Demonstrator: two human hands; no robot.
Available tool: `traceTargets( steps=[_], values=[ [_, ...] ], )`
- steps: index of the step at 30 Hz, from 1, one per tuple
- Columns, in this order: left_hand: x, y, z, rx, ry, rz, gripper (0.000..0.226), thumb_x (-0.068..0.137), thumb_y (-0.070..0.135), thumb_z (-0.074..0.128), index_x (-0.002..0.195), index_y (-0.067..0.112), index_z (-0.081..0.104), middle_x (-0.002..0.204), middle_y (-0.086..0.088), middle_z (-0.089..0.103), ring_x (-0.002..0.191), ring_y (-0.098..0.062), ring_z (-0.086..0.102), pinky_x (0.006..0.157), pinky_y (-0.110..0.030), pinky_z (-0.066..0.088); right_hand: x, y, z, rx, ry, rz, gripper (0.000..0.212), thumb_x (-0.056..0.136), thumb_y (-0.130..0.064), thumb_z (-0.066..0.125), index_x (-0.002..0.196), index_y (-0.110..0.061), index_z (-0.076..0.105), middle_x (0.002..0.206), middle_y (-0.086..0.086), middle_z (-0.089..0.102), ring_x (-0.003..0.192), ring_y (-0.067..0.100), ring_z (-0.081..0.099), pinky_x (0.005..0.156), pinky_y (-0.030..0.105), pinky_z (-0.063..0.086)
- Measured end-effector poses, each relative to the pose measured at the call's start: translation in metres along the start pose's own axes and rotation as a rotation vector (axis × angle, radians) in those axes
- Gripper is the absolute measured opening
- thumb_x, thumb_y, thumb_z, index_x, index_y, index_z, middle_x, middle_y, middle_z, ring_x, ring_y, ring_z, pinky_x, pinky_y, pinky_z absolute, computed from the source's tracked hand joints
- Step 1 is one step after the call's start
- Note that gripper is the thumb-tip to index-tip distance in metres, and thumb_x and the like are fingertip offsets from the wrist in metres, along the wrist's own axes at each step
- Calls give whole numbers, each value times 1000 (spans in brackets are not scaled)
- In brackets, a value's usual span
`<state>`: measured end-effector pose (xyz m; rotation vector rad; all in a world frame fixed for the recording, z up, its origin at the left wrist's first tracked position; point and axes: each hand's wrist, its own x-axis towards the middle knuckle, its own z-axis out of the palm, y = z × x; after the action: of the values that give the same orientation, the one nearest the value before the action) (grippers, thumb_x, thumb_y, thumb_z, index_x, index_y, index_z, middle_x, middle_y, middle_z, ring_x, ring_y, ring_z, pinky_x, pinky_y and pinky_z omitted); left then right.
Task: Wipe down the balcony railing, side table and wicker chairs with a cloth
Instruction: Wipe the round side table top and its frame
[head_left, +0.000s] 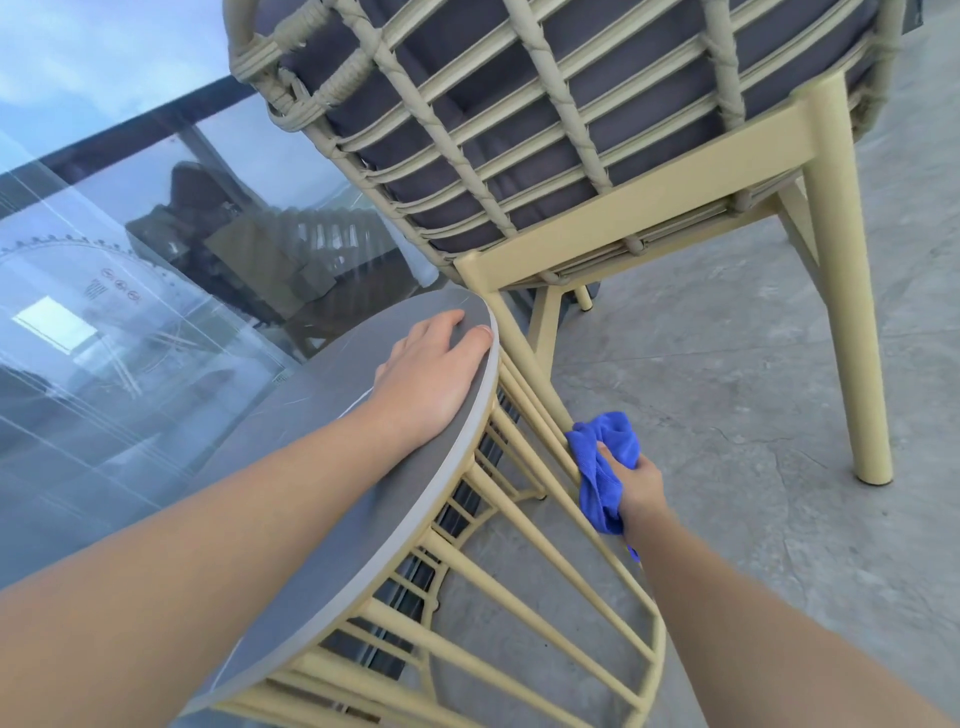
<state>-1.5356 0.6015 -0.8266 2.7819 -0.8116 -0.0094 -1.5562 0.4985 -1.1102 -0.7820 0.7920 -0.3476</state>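
Head view: the cloth (605, 467) is bright blue, soft and crumpled into a loose bunch, with one end hanging down past the wrist. It lies low beside the table (332, 499), pressed against one of the table's yellow slanted bars, near the foot of the chair (571, 130) leg. The right hand (636, 486) holds it from the right side: the fingers are curled round the bunch and mostly buried in its folds, with only a fingertip showing at the blue edge.

The table has a round grey top with a pale rim, set on a cage of thin yellow bars. The left hand (434, 371) rests flat on the top at its far edge, fingers straight and close together, thumb lying along the rim; it holds nothing.

The chair stands just behind the table, woven of pale cord over a yellow frame, with a grey cushion inside. A glass railing (130, 249) runs to the left.
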Motion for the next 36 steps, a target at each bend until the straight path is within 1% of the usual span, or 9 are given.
traceTargets(
  steps=[2,7,10,15,19,27,33,34,36],
  values=[
    [1,-1,0,-8,1,3,57,103,56,32,155,34,36,162,7,34,149,-21,28,122,-51,23,3,17,-15,-47,63,57,32,98,-29,70,115,-3,63,102,14,67,94,31,63,88,39,50],
    [3,-4,1,-28,-2,3,60,98,61,32,153,36,39,158,7,37,147,-21,31,121,-51,24,-1,59,-52,-113,215,176,30,101,-24,64,119,0,59,108,14,60,98,31,55,90,38,42],
    [4,-4,1,-29,-3,1,60,99,61,32,153,35,39,158,8,37,147,-21,31,121,-52,25,-8,60,-58,-129,225,234,19,102,-20,63,113,-6,54,103,14,59,97,33,54,88,38,41],
    [4,-4,0,-14,-1,3,58,102,57,33,155,34,37,159,5,37,147,-23,32,120,-52,25,-20,52,-48,-104,172,204,19,96,-17,66,112,-6,64,92,12,67,84,30,63,78,35,46],
    [5,-4,0,-10,-5,1,61,99,60,32,154,34,39,158,3,39,145,-25,35,118,-54,28,-34,31,-26,-25,109,125,15,92,-18,67,103,-7,68,89,10,70,78,27,65,76,34,49],
    [-2,1,2,39,18,-9,60,102,57,31,156,31,36,161,-1,38,147,-29,33,117,-49,29,-75,-26,28,154,-9,-90,18,87,-25,67,100,-15,73,87,5,75,84,25,70,90,40,55],
    [-7,1,1,29,47,5,63,99,59,36,151,25,46,156,-5,45,142,-32,41,114,-47,35,-126,-86,61,272,-148,-311,20,98,-23,62,114,-14,70,94,2,76,81,14,72,69,22,55],
    [-9,2,0,21,42,7,63,98,60,37,149,23,48,155,-5,47,140,-32,42,113,-46,36,-135,-98,67,293,-160,-347,22,99,-25,63,117,-14,69,100,3,77,85,15,74,70,23,57],
    [-12,4,-3,8,31,21,63,98,59,38,146,22,50,153,-4,49,139,-32,44,112,-46,37,-151,-112,75,344,-158,-386,29,100,-32,63,122,-14,69,111,6,78,100,20,75,87,32,60]
  ],
)
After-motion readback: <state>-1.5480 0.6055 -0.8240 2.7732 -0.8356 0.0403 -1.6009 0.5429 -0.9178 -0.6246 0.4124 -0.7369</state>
